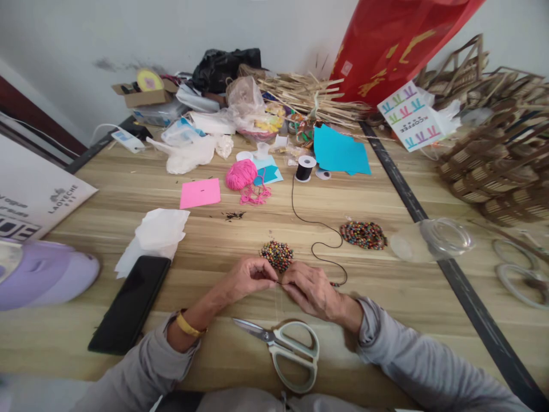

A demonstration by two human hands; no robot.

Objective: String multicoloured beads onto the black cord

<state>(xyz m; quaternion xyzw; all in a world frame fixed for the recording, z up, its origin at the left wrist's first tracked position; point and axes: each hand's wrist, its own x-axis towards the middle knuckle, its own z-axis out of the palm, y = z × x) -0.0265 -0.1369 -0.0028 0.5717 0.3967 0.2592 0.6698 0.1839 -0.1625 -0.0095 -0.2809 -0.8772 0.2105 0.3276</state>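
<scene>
- Wood-grain worktop [206, 257] against a pale wall, with a red bag [386, 51] at the back.
- Left hand [253, 277]: thumb and fingers pinched together on the dark cord [315, 221].
- Right hand [313, 290]: fingers closed on the cord just beside the left.
- Loose beads [277, 255] lie just beyond both hands.
- Cord winds to a black spool [305, 169].
- Strung beads [363, 235] sit to the right; scissors [283, 349] lie nearer the person.

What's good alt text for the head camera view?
A person's left hand and right hand pinch a thin strand beside colorful beads on a wooden table. Scissors, a black phone and a spool lie nearby.
</scene>
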